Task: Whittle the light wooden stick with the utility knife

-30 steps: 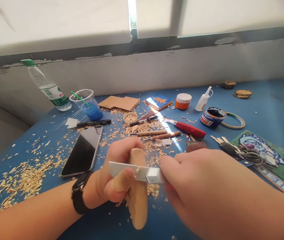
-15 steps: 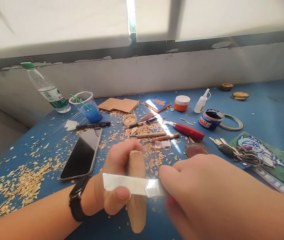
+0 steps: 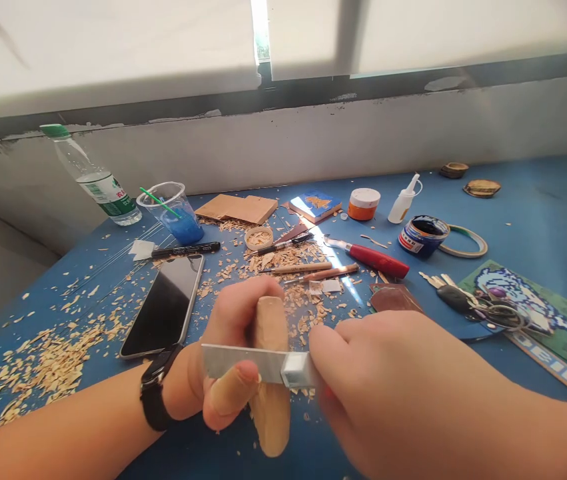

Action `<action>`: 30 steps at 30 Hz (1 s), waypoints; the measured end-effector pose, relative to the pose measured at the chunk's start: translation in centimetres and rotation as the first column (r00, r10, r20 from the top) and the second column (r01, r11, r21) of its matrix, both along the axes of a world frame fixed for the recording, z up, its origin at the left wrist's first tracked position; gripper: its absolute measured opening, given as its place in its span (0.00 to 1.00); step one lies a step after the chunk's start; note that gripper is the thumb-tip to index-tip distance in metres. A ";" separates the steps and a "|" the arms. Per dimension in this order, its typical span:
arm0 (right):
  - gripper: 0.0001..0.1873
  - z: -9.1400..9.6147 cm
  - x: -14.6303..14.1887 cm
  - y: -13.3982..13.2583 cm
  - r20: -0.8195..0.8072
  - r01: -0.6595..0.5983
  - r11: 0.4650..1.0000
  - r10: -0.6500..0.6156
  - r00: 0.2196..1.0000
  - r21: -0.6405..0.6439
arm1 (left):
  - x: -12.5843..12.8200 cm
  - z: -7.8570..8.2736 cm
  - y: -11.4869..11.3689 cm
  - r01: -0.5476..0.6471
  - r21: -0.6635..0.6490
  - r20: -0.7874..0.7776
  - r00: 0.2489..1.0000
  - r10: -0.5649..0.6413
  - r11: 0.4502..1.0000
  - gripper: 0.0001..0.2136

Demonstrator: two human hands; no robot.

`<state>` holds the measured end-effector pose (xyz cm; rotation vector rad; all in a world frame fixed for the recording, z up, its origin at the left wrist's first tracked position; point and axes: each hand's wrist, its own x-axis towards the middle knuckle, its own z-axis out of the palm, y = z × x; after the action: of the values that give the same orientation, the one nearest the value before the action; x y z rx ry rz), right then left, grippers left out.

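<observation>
A pale, elongated piece of wood (image 3: 272,417) with rounded ends is gripped by my left hand (image 3: 230,333), fingers wrapped round its far part. My right hand (image 3: 383,373) is closed on a carving knife (image 3: 248,363), and only a bit of red shows of the handle beneath my fingers. The flat blade lies crosswise over the middle of the wood, pointing left. My left thumb rests against the near side of the blade.
Wood shavings (image 3: 58,360) litter the blue table. A phone (image 3: 163,307), a cup of blue liquid (image 3: 183,223) and a water bottle (image 3: 98,183) stand left. A red-handled knife (image 3: 378,260), an open paint jar (image 3: 420,237) and keys (image 3: 463,300) lie right.
The blade has shifted slightly left and up along the wood, and its face has turned darker. My right hand has moved a little left with it. The wood sits slightly higher.
</observation>
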<state>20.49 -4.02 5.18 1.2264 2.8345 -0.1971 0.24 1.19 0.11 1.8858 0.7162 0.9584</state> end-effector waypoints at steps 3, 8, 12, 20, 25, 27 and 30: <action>0.09 -0.5 0.1 -0.2 -0.099 0.036 0.999 -0.034 0.995 0.023 | 0.1 0.0 0.1 -0.007 -0.078 0.028 1.000 0.009 0.997 0.28; 0.09 -0.1 0.2 0.5 -0.098 0.194 0.973 -0.182 0.978 0.125 | 0.0 0.2 0.4 -0.003 -0.042 -0.008 1.000 0.003 0.999 0.26; 0.10 0.7 -0.1 1.1 -0.049 0.182 0.976 -0.177 0.983 0.117 | -0.2 0.0 0.4 -0.012 -0.071 0.005 1.000 0.013 0.997 0.29; 0.12 -0.5 -0.3 -0.5 -0.135 0.033 0.999 -0.027 0.990 0.043 | -0.4 -0.7 -0.7 -0.027 0.081 0.086 0.996 0.020 0.996 0.31; 0.11 -1.4 -0.7 -0.6 -0.209 0.070 0.998 -0.069 0.975 -0.004 | -0.9 -0.5 -0.6 0.019 0.132 0.029 0.999 -0.023 0.991 0.31; 0.11 -1.6 -0.7 -0.6 -0.265 0.038 0.999 -0.031 0.964 0.021 | -1.1 -0.3 -0.4 0.057 0.156 -0.004 0.998 -0.057 0.986 0.32; 0.10 -1.9 -0.5 -0.6 -0.349 0.033 0.996 -0.003 0.937 0.080 | -1.2 0.2 -0.3 0.080 0.149 -0.047 0.996 -0.074 0.986 0.32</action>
<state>20.00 -4.60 3.27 1.3567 3.1608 -0.3293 -1.00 0.92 0.30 2.0550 0.6043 0.9499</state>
